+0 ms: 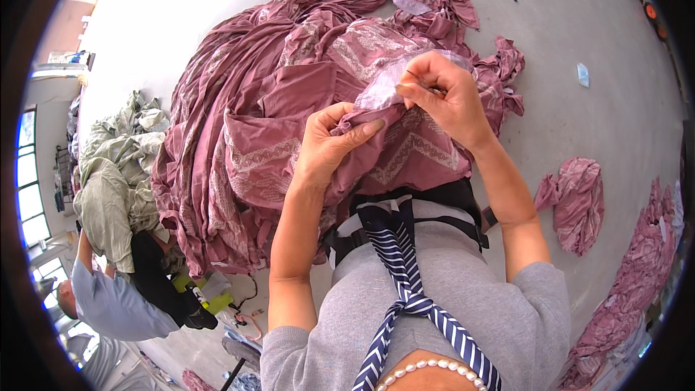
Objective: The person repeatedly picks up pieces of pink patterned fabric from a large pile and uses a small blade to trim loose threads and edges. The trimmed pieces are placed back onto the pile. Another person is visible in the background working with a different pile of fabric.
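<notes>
At frame centre, pinches pink cloth (362,148) in left hand (327,139), along fold (385,114) slanting up-right to right hand (450,98), with fingertips (407,91) pressed together.

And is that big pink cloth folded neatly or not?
Not neatly: the pink cloth lies heaped in loose wrinkles, part bunched in the left hand.

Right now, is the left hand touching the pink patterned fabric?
Touching. The head view shows the left hand pinching the pink patterned fabric, its thumb on top.
</notes>
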The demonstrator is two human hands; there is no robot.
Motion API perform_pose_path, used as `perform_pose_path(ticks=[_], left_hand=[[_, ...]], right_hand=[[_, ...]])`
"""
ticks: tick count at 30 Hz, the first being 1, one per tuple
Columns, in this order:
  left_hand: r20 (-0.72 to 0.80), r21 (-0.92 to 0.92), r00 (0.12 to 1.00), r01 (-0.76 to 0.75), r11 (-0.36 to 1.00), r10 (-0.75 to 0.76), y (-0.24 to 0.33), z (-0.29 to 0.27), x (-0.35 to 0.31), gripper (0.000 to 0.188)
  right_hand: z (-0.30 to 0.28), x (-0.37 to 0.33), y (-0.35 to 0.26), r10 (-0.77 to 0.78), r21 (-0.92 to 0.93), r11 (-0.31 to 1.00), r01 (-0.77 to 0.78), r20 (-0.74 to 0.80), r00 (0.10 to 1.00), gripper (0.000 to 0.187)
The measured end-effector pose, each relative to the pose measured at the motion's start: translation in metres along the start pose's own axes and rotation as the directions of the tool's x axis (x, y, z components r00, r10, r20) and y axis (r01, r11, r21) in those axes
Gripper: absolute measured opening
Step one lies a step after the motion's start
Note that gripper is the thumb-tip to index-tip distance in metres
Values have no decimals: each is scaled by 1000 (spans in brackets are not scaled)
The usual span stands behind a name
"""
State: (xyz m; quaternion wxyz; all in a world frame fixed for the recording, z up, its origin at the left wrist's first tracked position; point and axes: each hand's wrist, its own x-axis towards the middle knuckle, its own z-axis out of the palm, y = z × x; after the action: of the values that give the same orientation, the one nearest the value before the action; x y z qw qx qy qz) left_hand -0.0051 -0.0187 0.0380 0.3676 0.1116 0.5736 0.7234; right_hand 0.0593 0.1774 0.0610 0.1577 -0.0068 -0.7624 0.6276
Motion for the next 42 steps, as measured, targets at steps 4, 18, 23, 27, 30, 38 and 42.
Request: perform_pose_path(ticks=[4, 18, 23, 27, 30, 38, 42], left_hand=[[-48, -29, 999, 10, 1000, -11, 0, -2, -1, 16], [-32, 23, 998, -48, 999, 49, 3, 0, -4, 16], [-17, 31, 999, -42, 999, 43, 4, 1, -4, 15], [-29, 51, 998, -55, 997, 57, 7, 2, -5, 15], [-16, 64, 998, -63, 996, 64, 7, 2, -4, 15], [-27, 148, 996, -85, 985, 90, 2, -7, -5, 20], [-145, 107, 986, -63, 992, 78, -4, -27, -14, 17]], right_hand=[[-15, -13, 5, -47, -235, 971, 31, -63, 997, 30], [-5, -28, 5, -58, -318, 946, 66, 35, 998, 26], [-1, -27, 10, -98, -306, 947, 102, 28, 995, 26], [-4, -26, 9, -51, -303, 950, 69, 67, 996, 25], [-2, -24, 6, -65, -300, 950, 90, 91, 994, 22], [-11, -24, 14, -43, -176, 984, 15, -154, 987, 19], [-26, -30, 38, 54, 370, 922, 110, -405, 913, 22]])
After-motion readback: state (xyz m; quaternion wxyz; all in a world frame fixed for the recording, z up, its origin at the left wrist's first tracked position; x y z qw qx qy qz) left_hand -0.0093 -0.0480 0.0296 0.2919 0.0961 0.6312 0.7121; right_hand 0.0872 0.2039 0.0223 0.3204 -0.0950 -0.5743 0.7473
